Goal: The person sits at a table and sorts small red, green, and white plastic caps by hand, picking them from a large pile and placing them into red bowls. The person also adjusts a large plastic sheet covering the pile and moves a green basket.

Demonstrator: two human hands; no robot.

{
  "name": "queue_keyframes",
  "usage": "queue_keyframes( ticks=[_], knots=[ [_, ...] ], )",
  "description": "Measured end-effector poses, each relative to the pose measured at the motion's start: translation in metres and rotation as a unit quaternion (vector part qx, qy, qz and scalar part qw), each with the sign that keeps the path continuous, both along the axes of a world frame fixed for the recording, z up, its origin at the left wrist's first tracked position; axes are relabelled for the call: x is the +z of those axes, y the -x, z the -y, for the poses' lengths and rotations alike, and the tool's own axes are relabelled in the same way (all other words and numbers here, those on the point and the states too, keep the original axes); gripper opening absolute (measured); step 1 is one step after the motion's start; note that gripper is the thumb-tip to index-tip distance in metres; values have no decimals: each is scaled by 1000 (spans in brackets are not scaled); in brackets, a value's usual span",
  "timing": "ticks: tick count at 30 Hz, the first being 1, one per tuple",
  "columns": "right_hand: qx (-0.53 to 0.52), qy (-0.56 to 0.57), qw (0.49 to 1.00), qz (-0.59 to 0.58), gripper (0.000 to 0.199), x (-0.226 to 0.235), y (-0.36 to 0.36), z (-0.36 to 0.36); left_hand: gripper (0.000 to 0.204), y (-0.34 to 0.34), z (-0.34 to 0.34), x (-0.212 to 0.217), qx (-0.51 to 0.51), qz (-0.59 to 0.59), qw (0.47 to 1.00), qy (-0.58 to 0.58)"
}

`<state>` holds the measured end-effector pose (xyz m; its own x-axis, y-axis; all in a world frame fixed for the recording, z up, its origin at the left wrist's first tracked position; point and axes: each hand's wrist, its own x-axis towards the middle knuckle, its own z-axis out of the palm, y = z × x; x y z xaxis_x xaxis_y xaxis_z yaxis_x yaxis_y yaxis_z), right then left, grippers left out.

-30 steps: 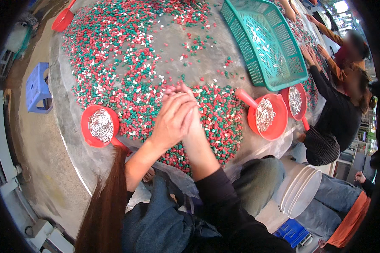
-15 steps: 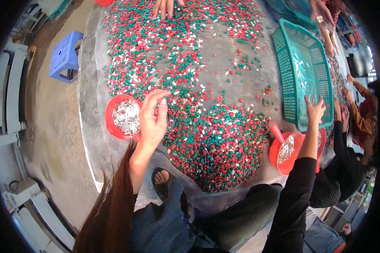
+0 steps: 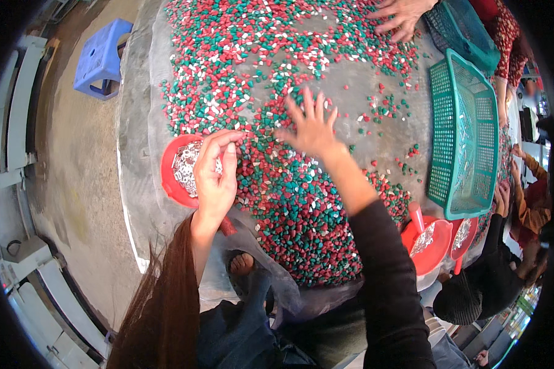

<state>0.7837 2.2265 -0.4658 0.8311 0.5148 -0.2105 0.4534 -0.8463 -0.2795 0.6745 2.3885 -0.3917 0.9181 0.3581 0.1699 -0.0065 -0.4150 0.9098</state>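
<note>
- Here, a right hand [image 3: 314,132] spreads its fingers apart over coloured pieces [image 3: 308,227].
- Near a red scoop [image 3: 168,175], the left hand [image 3: 216,181] curls, its grip impossible to tell.

small pieces [image 3: 301,234] on the table [image 3: 345,83] — basket [image 3: 442,129] toward the right, stool [image 3: 98,55] off left

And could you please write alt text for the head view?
A person's right hand is spread over red, green and white pieces; the left hand partly hides a red scoop of silvery bits. At right are a green basket and two more red scoops; another person's hand shows above.
</note>
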Motion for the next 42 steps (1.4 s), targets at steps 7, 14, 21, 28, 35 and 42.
queue_keyframes(
  ticks=[7,14,21,28,35,42],
  knots=[
    [-137,-69,972,-177,28,21,-14,41,15,-5,-12,-6,45,24,999,-11],
    [164,14,985,57,16,-10,-58,47,15,-7,-18,0,68,41,997,15],
    [126,2,981,146,11,-7,-44,61,15,-5,-15,8,66,47,996,35],
    [-307,-129,864,379,20,72,-48,259,16,5,-30,14,82,36,996,22],
    [-221,19,897,383,36,74,-26,289,16,5,-23,19,80,59,995,26],
    [103,-140,974,143,45,-17,44,8,15,10,-26,27,79,69,994,15]
  ],
)
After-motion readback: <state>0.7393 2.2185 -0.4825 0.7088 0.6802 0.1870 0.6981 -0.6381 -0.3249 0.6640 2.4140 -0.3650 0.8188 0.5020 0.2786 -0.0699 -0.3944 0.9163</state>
